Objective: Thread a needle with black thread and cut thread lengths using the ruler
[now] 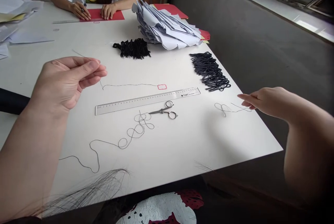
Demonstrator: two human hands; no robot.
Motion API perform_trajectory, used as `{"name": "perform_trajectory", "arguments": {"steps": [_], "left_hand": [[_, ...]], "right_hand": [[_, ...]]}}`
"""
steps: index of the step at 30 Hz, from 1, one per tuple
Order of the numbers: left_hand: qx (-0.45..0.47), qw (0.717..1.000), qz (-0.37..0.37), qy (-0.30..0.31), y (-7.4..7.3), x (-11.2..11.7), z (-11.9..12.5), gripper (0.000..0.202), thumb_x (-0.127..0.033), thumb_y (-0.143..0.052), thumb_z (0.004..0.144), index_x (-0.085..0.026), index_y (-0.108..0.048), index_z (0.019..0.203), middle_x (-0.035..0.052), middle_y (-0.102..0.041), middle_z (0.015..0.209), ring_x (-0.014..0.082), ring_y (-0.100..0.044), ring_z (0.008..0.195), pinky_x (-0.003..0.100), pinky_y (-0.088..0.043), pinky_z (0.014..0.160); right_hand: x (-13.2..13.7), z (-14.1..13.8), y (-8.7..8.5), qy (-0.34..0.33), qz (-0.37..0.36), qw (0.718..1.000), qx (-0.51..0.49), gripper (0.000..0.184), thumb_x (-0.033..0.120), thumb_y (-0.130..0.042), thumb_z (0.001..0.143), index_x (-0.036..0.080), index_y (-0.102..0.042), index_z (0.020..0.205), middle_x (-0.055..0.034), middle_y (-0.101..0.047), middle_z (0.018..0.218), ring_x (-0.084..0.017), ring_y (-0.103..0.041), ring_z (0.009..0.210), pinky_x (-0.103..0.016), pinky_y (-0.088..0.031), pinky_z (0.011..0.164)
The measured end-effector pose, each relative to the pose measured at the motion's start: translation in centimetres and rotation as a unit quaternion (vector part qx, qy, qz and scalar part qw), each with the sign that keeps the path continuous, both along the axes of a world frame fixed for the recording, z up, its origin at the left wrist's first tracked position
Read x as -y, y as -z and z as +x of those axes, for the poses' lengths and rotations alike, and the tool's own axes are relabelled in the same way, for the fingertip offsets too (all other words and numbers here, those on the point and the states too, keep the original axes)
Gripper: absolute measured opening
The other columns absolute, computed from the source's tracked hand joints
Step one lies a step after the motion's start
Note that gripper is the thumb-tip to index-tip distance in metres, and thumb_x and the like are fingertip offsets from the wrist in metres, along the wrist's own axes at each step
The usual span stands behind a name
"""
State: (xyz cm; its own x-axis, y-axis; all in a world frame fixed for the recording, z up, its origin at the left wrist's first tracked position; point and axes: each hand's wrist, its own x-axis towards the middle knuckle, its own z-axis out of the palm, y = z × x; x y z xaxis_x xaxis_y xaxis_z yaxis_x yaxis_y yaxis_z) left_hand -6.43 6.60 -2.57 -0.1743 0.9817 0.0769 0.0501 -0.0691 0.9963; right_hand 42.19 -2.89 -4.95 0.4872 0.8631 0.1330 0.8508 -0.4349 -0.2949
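Note:
My left hand (pixel 69 79) is raised over the white table (pixel 182 140), with thumb and fingertips pinched on a thin grey thread (pixel 127 85). That thread runs right to a small red square outline (pixel 162 87). My right hand (pixel 261 102) reaches in from the right, its fingertips at the end of a looped grey thread (pixel 224 109). A long, curling grey thread (pixel 130 137) lies loose near the steel scissors (pixel 165 111). Above the scissors lies a clear plastic ruler (pixel 147 101).
Two black bundles of cord (pixel 132 48) (pixel 208 71) lie beyond the ruler, beside a tall stack of white paper (pixel 167 25). A co-worker's hands (pixel 97 12) rest on red paper at the far edge. Loose papers (pixel 15 18) lie far left; strands of hair cross the foreground.

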Motion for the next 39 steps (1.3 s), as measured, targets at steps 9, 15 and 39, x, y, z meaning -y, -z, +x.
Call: {"name": "perform_trajectory", "arguments": {"steps": [9,15,39], "left_hand": [[-0.195,0.976,0.091,0.045,1.9,0.5,0.7,0.012,-0.035,-0.075,0.079,-0.026,-0.077,0.072,0.0009,-0.074,0.08,0.0155,-0.059,0.069,0.031,-0.05,0.069],[-0.367,0.909,0.198,-0.005,4.6,0.7,2.0,0.003,-0.028,-0.072,0.077,-0.027,-0.073,0.074,0.0054,-0.066,0.114,0.0291,-0.056,0.117,0.044,-0.044,0.096],[0.213,0.943,-0.164,0.197,8.7,3.1,6.3,0.021,-0.038,-0.074,0.075,-0.018,-0.073,0.08,0.0049,-0.074,0.082,0.0106,-0.06,0.059,0.024,-0.045,0.057]], "right_hand": [[-1.6,-13.0,1.4,-0.42,0.02,0.905,-0.065,0.008,0.018,-0.064,0.089,0.017,-0.072,0.091,-0.0094,-0.071,0.092,-0.014,-0.064,0.073,-0.031,-0.046,0.07],[-6.1,-21.3,4.0,-0.598,-0.087,0.779,-0.166,0.015,0.024,-0.055,0.095,0.019,-0.069,0.099,-0.0075,-0.065,0.102,-0.015,-0.06,0.08,-0.029,-0.047,0.071],[-7.9,-24.3,3.3,-0.566,0.101,0.775,-0.261,0.009,0.022,-0.048,0.098,0.017,-0.053,0.092,-0.0063,-0.058,0.095,-0.014,-0.056,0.082,-0.03,-0.049,0.074]]}}
